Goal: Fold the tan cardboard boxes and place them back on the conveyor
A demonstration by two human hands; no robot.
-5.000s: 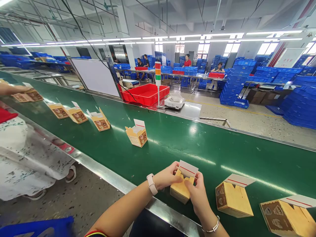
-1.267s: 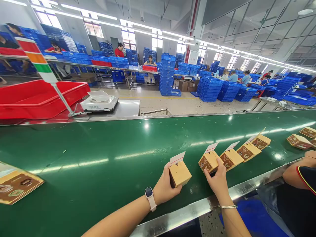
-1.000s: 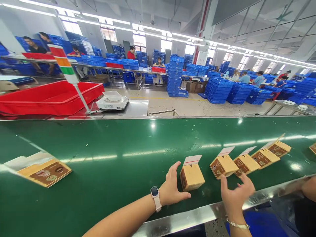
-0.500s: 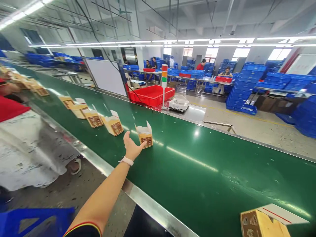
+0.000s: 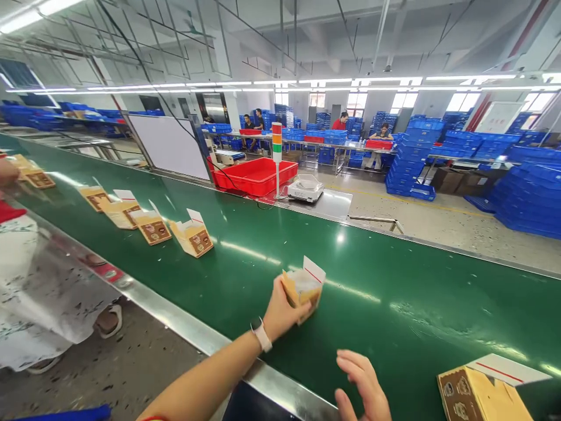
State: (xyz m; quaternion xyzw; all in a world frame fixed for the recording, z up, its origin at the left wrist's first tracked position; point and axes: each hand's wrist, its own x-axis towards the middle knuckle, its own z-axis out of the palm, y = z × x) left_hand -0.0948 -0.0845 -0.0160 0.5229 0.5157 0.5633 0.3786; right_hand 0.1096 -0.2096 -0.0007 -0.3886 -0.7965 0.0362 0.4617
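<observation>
My left hand (image 5: 284,313), with a pale watch strap at the wrist, grips a small open carton (image 5: 307,287) over the green conveyor belt. The carton's white flap with a red stripe stands up, and something whitish shows inside. Near the belt's front edge my right hand (image 5: 363,383) holds nothing, its fingers apart. Another carton (image 5: 484,392), brown and yellow with its striped flap folded out, lies at the lower right. Several open cartons (image 5: 193,237) stand on the belt to the left.
The green belt (image 5: 394,351) runs between metal edges. Beyond it are a red bin (image 5: 254,176), a signal light (image 5: 277,143), and a scale (image 5: 305,188). Blue crates (image 5: 412,158) are stacked behind. A co-worker's patterned apron (image 5: 48,286) shows at the left; other people sit at far tables.
My left hand has closed on the carton and brought it nearer and to the right, turning it. My right hand has come into view at the bottom.
</observation>
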